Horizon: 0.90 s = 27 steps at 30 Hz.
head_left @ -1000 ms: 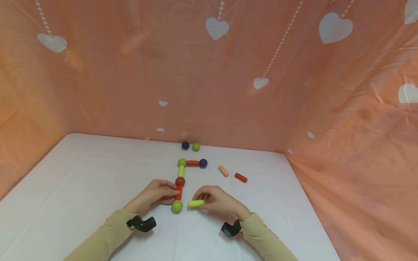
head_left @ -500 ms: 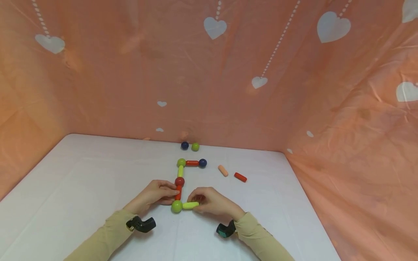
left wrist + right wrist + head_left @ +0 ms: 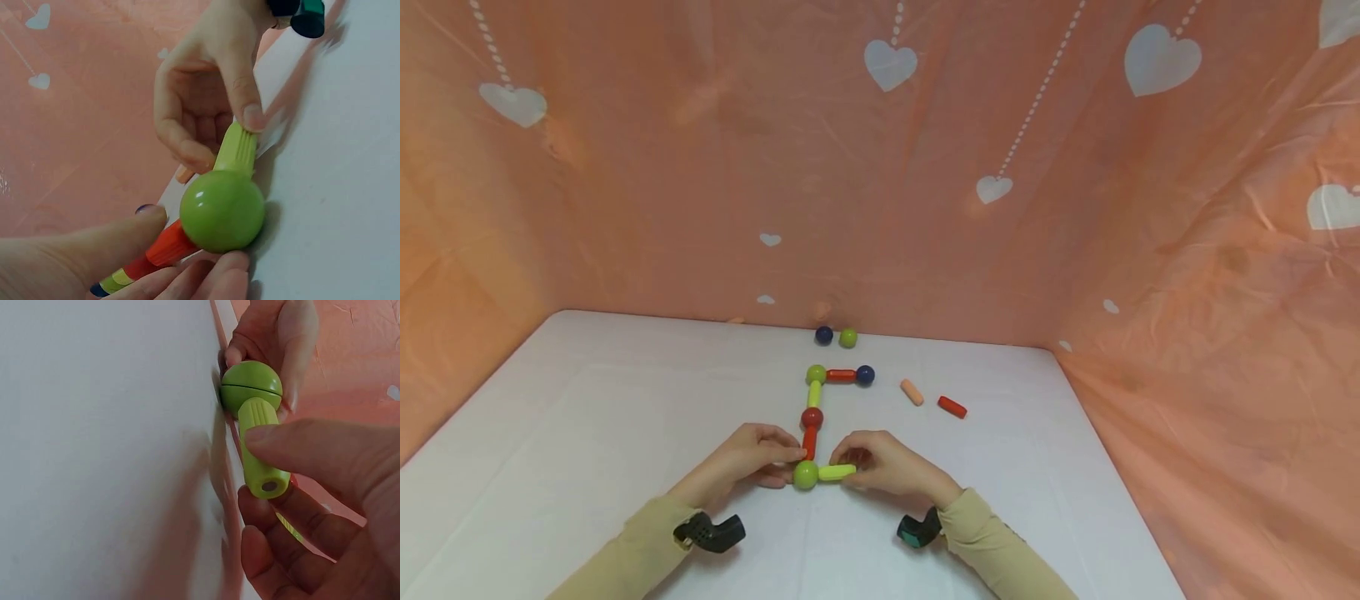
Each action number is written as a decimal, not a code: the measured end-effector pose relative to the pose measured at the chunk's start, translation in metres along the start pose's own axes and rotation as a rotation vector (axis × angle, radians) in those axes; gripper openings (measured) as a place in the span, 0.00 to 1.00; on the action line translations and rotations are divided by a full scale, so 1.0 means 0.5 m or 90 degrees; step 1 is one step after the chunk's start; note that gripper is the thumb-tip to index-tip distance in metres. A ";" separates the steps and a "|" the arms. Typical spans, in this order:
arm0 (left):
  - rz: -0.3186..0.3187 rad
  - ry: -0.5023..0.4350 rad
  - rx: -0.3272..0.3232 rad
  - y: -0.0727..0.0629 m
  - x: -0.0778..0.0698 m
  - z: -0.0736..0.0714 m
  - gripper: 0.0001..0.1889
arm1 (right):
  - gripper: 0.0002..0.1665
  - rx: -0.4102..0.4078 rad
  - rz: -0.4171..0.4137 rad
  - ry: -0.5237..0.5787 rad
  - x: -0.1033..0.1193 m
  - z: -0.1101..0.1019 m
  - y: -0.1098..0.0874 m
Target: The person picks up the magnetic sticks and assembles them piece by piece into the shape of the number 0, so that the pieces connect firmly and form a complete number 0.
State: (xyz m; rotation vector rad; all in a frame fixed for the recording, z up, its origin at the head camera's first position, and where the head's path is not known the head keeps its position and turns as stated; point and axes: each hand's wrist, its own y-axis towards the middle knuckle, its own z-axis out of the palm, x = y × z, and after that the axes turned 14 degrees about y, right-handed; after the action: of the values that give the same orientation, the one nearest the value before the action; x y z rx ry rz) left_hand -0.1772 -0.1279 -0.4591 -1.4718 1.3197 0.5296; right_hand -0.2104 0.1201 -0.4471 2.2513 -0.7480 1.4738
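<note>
A chain of magnetic building sticks and balls lies on the table. My left hand [image 3: 747, 460] holds it by the red stick [image 3: 808, 442], thumb on one side, while its fingertips touch the green ball [image 3: 222, 211] at the chain's near end. My right hand [image 3: 891, 468] pinches a yellow-green stick [image 3: 260, 450] between thumb and fingers. One end of that stick meets the green ball; a round metal disc shows in its other end in the right wrist view. Farther along the chain come a red ball [image 3: 812, 417] and another yellow-green stick [image 3: 814, 395].
A second green ball [image 3: 816, 374], a red stick [image 3: 841, 376] and a blue ball [image 3: 865, 375] form the chain's far arm. Loose blue [image 3: 823, 335] and green [image 3: 848, 337] balls sit near the back edge. An orange stick [image 3: 912, 392] and a red stick [image 3: 952, 407] lie to the right.
My right hand has moved left, bringing the yellow-green stick up against the green ball. My left hand has slid slightly toward the near side, along the red stick to the ball.
</note>
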 end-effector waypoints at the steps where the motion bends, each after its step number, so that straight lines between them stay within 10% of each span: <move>1: 0.004 0.002 0.009 -0.004 0.001 0.000 0.24 | 0.16 0.000 -0.001 0.000 0.000 0.000 0.000; 14: 0.056 0.002 0.047 -0.014 0.005 0.002 0.24 | 0.17 0.038 -0.052 -0.024 0.004 -0.039 0.016; 27: 0.055 -0.001 0.056 -0.018 0.006 0.003 0.24 | 0.25 -0.184 -0.092 -0.018 0.012 -0.192 0.122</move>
State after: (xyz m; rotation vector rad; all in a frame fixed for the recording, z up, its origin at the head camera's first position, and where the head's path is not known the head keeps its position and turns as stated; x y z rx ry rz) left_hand -0.1678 -0.1291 -0.4586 -1.3470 1.3921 0.5216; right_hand -0.3155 0.1225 -0.4029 2.0626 -0.7366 1.1868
